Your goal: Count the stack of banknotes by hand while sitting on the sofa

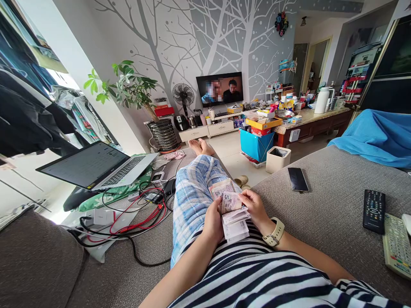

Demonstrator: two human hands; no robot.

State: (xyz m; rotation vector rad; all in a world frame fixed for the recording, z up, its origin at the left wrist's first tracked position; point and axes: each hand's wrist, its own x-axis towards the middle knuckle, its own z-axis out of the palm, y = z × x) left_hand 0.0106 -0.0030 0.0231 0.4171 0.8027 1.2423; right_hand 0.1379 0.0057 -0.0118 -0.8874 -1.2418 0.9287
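Over my lap, my left hand (213,220) grips a stack of banknotes (230,201) by its left side, thumb on top. The upper notes show a printed 5. On the right edge of the same notes, my right hand (256,208) is closed in a pinch, a pale watch on its wrist. Several whitish notes (236,229) fan out below, toward my striped shirt. How many notes there are is hidden by the overlap. Blue plaid trousers (192,192) lie under the hands.
To the left, an open laptop (105,167) rests on a green cushion beside tangled cables (144,222). A phone (298,179), a black remote (374,211) and a larger pale remote (397,244) lie on the grey sofa (334,192) at right. A bin (278,160) stands beyond.
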